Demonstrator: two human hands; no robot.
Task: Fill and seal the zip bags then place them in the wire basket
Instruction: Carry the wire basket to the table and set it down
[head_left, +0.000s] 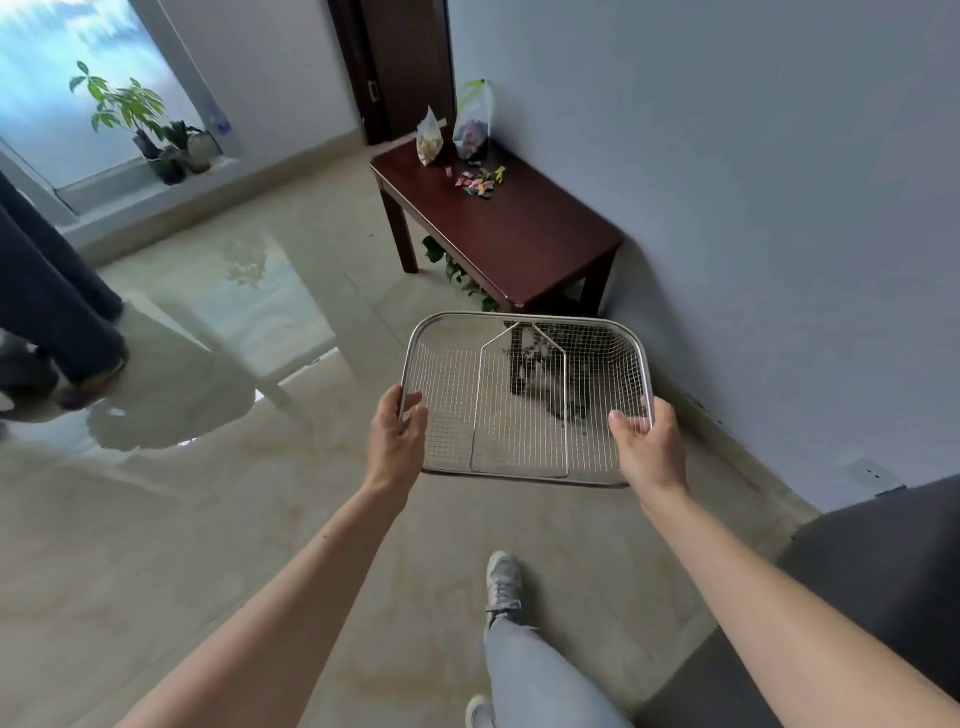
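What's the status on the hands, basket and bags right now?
Left hand and right hand grip wire basket, empty. Two zip bags upright on wooden table. Nothing blocking.

A: Wire basket (524, 400): bright metal mesh, shiny smooth rim. Worktop (524, 228)?

B: Dark red-brown wood, smooth, semi-gloss. Zip bags (472, 124), far end: clear glossy plastic. Floor (218, 519): polished beige tile, mirror-like at left.

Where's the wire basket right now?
Head view, centre: the wire basket is held off the floor by left hand and right hand, short of the table.
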